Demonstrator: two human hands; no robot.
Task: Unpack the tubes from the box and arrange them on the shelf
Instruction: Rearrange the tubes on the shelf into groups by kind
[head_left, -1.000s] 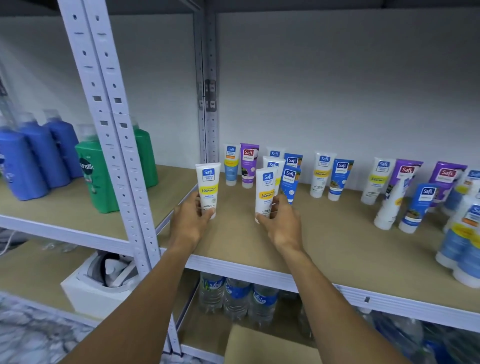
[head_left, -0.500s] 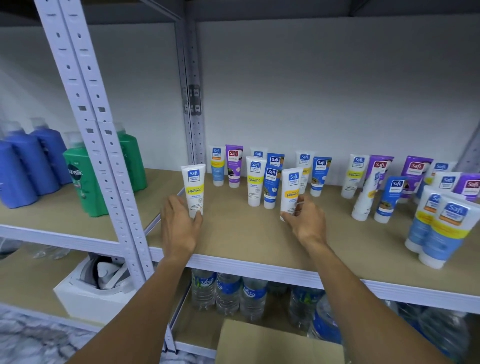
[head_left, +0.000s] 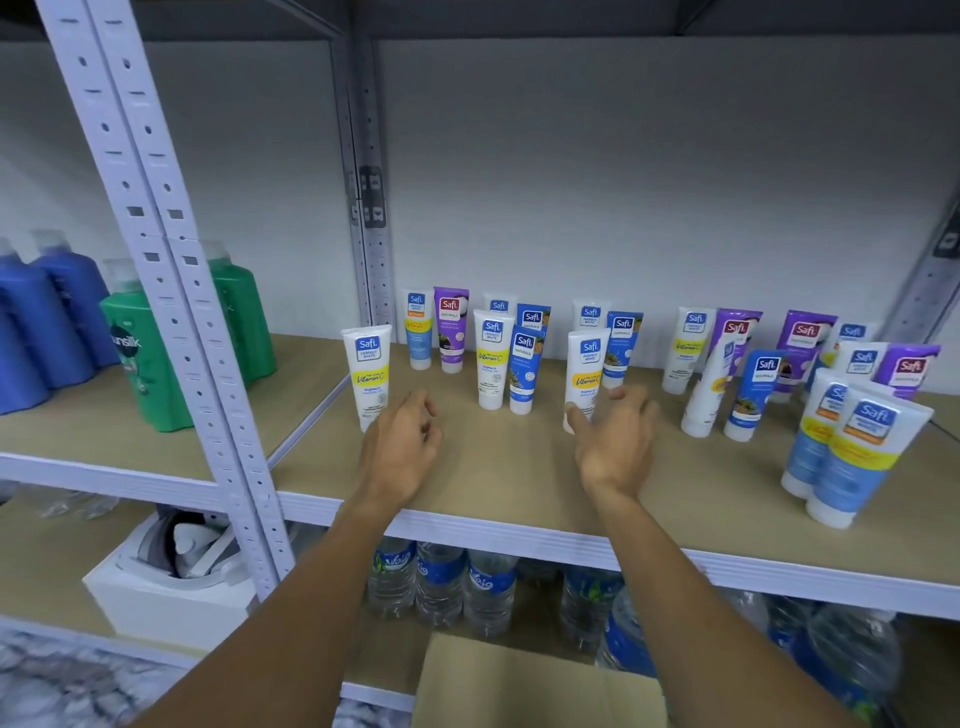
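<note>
Several Safi tubes stand cap-down on the tan shelf board (head_left: 519, 467). A white and yellow tube (head_left: 368, 376) stands at the shelf's left edge, just beyond my left hand (head_left: 400, 449), which hovers relaxed and holds nothing. A second white and yellow tube (head_left: 584, 376) stands right in front of my right hand (head_left: 615, 441), whose fingers are spread and off it. A white tube and a blue tube (head_left: 509, 361) stand between the two. A corner of the cardboard box (head_left: 535, 680) shows at the bottom, below the shelf.
Purple, blue and white tubes (head_left: 779, 364) crowd the right side of the shelf. A grey perforated upright (head_left: 171, 291) stands left of my arm. Green (head_left: 150, 358) and blue bottles (head_left: 47, 322) fill the neighbouring shelf. Water bottles (head_left: 441, 582) sit on the shelf below.
Both hands let go of the white and yellow tubes and drew back slightly; the tubes now stand alone. The right tube had been shifted to the right first.
</note>
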